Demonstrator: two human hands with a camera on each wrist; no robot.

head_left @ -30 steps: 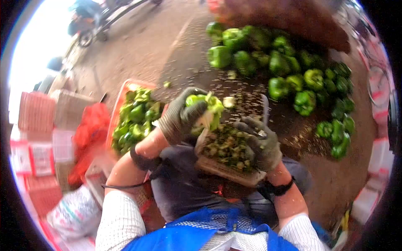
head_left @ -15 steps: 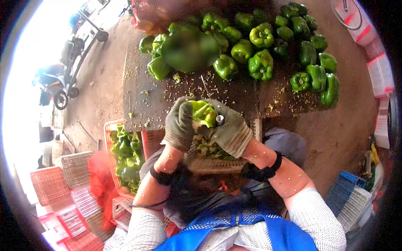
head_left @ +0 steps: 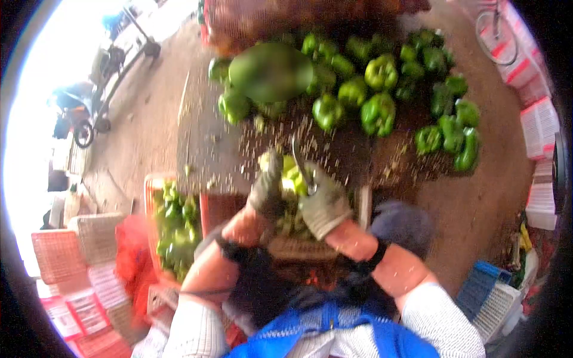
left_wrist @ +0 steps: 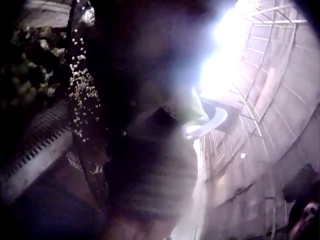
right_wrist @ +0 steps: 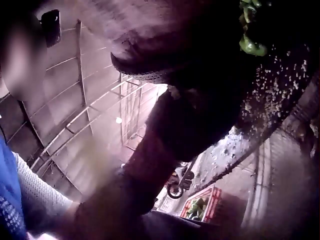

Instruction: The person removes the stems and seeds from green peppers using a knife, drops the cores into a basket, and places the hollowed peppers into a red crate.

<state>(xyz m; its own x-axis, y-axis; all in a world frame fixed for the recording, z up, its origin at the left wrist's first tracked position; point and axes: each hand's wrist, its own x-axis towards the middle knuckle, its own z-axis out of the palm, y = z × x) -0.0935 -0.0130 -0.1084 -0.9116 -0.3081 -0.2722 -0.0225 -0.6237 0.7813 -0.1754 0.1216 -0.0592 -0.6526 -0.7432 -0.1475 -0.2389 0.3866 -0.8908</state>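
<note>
In the head view my gloved left hand holds a cut green bell pepper, its pale inside partly showing. Close beside it, my gloved right hand grips a small knife. The knife's blade points up past the pepper, over the table edge. The left wrist view catches the bright blade beside the dark glove. Under both hands stands a crate of pepper scraps, partly hidden by them. The right wrist view shows the right hand mostly in shadow.
Whole green peppers spread over the far side of the dark table, with seeds scattered nearer. Behind them lies a red mesh sack. An orange crate of cut peppers stands at left, stacked baskets beyond.
The right hand came from above the scrap crate, bringing the knife up to the pepper beside the left hand. Since half a second ago the hands have stayed together and the view has shifted slightly.
</note>
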